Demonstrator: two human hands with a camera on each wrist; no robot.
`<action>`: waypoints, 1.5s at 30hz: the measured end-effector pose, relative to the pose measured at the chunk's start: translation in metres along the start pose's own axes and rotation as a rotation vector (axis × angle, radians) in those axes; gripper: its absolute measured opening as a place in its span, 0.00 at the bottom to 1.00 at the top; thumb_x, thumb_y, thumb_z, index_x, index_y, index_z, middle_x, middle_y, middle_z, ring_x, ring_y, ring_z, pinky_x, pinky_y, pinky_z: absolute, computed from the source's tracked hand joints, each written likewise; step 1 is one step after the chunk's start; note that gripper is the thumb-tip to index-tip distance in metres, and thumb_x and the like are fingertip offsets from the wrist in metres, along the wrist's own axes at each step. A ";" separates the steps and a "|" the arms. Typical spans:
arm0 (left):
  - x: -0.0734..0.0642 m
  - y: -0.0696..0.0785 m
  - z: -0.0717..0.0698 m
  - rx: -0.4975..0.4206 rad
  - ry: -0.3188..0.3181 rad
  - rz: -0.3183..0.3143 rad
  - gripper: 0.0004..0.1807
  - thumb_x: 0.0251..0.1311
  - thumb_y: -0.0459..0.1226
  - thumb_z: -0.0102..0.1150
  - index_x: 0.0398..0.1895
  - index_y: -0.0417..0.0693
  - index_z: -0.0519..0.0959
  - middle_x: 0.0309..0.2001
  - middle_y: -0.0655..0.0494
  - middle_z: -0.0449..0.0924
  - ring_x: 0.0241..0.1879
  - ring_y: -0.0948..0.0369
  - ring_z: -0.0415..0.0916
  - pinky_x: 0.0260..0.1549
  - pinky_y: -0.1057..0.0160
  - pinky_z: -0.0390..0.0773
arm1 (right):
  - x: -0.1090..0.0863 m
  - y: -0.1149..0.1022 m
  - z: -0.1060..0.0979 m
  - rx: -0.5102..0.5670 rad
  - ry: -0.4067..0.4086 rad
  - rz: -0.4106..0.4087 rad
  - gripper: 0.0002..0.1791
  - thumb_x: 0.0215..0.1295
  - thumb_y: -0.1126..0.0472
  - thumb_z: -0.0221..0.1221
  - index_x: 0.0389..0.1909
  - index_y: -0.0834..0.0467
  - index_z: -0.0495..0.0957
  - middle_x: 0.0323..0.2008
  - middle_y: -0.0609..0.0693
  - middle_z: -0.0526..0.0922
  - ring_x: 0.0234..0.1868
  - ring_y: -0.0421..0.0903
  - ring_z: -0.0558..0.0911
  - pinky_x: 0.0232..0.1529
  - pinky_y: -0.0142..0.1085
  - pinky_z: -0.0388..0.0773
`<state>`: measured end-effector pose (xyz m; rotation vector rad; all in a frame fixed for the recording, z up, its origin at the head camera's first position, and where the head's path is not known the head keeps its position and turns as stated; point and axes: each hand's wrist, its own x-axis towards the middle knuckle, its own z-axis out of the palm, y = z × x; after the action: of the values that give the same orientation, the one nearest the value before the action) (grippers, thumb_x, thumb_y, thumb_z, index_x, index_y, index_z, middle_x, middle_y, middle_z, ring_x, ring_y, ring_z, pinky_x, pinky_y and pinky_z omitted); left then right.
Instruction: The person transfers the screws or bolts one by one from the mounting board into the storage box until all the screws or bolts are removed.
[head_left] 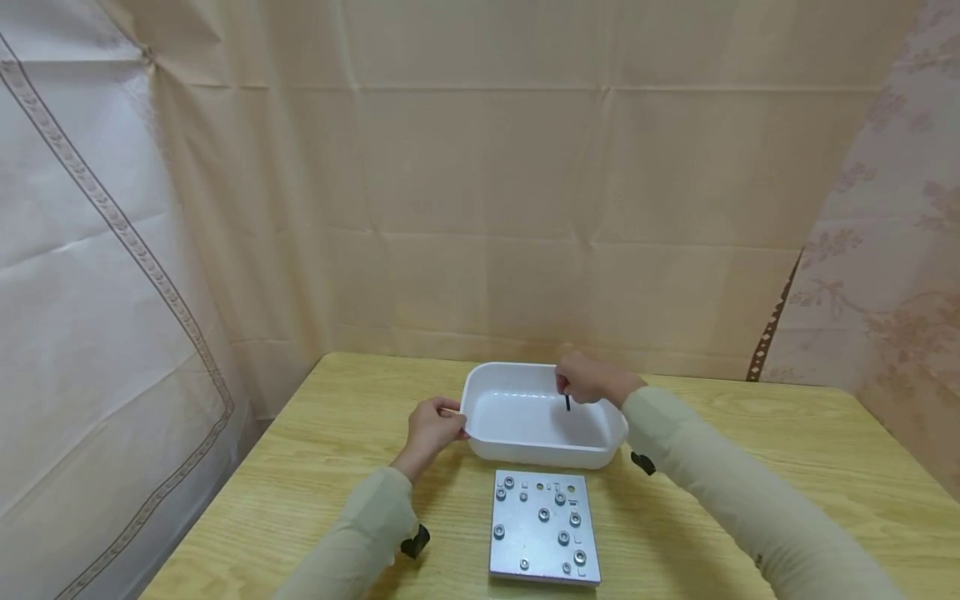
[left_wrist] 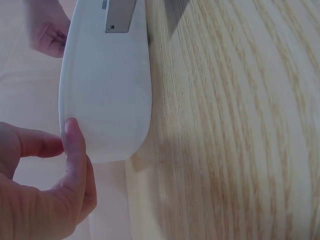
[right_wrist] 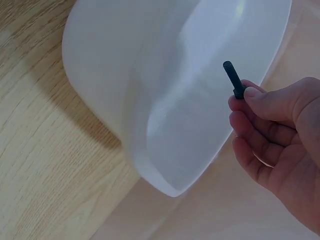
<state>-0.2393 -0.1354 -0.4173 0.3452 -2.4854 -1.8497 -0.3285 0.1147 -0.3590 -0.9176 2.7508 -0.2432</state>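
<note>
A white rectangular tray [head_left: 517, 455] stands on the wooden table. At its left end my left hand [head_left: 432, 428] pinches the rim between thumb and fingers, which the left wrist view shows close up on the tray wall [left_wrist: 107, 95]. My right hand [head_left: 588, 377] is over the far right part of the tray. Between thumb and forefinger it holds a black bolt [right_wrist: 233, 79] by its head, the shank pointing away from the fingers. The bolt's lower end hangs over the tray's inside; whether it touches the floor of the tray I cannot tell.
In front of the tray lies a silver metal plate [head_left: 517, 546] with several socket-head bolts and a few holes. The wooden table [head_left: 345, 417] reaches out on both sides. Behind it hangs a beige cloth [head_left: 480, 208], with patterned cloths at left and right.
</note>
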 end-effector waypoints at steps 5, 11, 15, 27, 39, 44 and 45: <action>-0.001 0.000 0.001 0.008 -0.006 -0.009 0.17 0.53 0.27 0.58 0.47 0.27 0.76 0.32 0.42 0.81 0.22 0.64 0.78 0.35 0.57 0.90 | -0.002 -0.001 -0.001 -0.023 0.032 -0.023 0.07 0.59 0.72 0.59 0.34 0.62 0.83 0.31 0.51 0.80 0.32 0.44 0.75 0.32 0.29 0.80; 0.000 -0.001 0.002 0.014 -0.012 -0.025 0.17 0.53 0.28 0.59 0.48 0.28 0.76 0.33 0.41 0.81 0.22 0.64 0.79 0.36 0.58 0.90 | -0.006 -0.001 0.002 -0.037 0.095 -0.074 0.08 0.57 0.71 0.62 0.37 0.63 0.84 0.33 0.52 0.82 0.34 0.44 0.76 0.36 0.31 0.82; 0.000 -0.001 0.002 0.014 -0.014 -0.028 0.18 0.53 0.28 0.59 0.48 0.28 0.76 0.34 0.41 0.81 0.22 0.64 0.79 0.36 0.59 0.90 | -0.012 -0.003 0.007 -0.033 0.156 -0.147 0.07 0.54 0.70 0.64 0.35 0.63 0.84 0.31 0.52 0.83 0.32 0.42 0.77 0.34 0.30 0.82; 0.001 0.001 0.000 -0.015 -0.002 -0.013 0.16 0.52 0.28 0.59 0.46 0.28 0.77 0.34 0.40 0.81 0.21 0.64 0.79 0.35 0.58 0.90 | -0.046 -0.027 0.022 0.022 0.213 -0.274 0.10 0.58 0.67 0.64 0.41 0.62 0.80 0.38 0.55 0.84 0.38 0.48 0.82 0.41 0.35 0.85; 0.000 -0.001 -0.002 -0.027 -0.002 -0.008 0.16 0.53 0.27 0.58 0.45 0.27 0.77 0.32 0.41 0.82 0.20 0.64 0.79 0.34 0.58 0.90 | -0.071 -0.060 0.041 0.008 0.196 -0.285 0.11 0.58 0.64 0.64 0.42 0.56 0.80 0.41 0.47 0.83 0.44 0.42 0.81 0.49 0.36 0.84; 0.000 -0.001 -0.003 -0.035 -0.004 -0.005 0.16 0.53 0.27 0.58 0.46 0.27 0.76 0.31 0.42 0.82 0.19 0.64 0.78 0.33 0.60 0.90 | -0.070 -0.069 0.046 0.007 0.189 -0.290 0.12 0.58 0.62 0.65 0.43 0.54 0.81 0.42 0.45 0.83 0.46 0.40 0.81 0.53 0.37 0.84; 0.000 -0.002 -0.003 -0.035 -0.004 -0.002 0.16 0.53 0.27 0.58 0.46 0.27 0.76 0.31 0.42 0.82 0.19 0.65 0.78 0.32 0.61 0.90 | -0.070 -0.070 0.047 0.005 0.189 -0.293 0.12 0.57 0.61 0.66 0.43 0.54 0.81 0.42 0.44 0.83 0.46 0.39 0.81 0.53 0.37 0.84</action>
<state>-0.2388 -0.1383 -0.4181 0.3435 -2.4528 -1.8931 -0.2217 0.0974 -0.3761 -1.3606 2.7703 -0.4058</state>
